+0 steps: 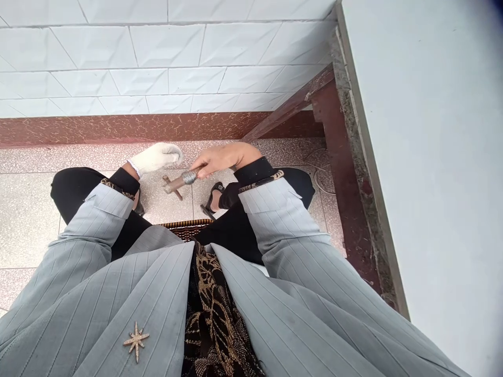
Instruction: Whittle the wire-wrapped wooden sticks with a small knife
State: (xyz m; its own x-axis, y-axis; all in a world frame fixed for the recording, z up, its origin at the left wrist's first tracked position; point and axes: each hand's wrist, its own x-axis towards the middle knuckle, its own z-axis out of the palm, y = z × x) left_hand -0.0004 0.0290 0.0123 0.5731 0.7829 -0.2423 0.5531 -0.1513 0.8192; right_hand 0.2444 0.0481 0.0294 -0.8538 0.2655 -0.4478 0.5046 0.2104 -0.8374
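My right hand (226,157) is bare and closed around one end of a T-shaped tool (176,183). The tool is brownish, with a short crosspiece at its far end and a band of silvery wire wound round the shaft beside my fingers. It points down and to the left, in the air above the floor. Just left of it is my left hand (155,158), in a white knitted glove, its fingers curled together. Whatever the gloved fingers may hold is hidden. The two hands are apart, and the left does not appear to touch the tool.
On my right stands a table with a white top (428,131) and a dark red leg (346,173). A white tiled wall (168,47) rises ahead above a red skirting (118,128). A thin cable (324,180) lies by the leg. A woven seat edge (186,225) shows between my thighs.
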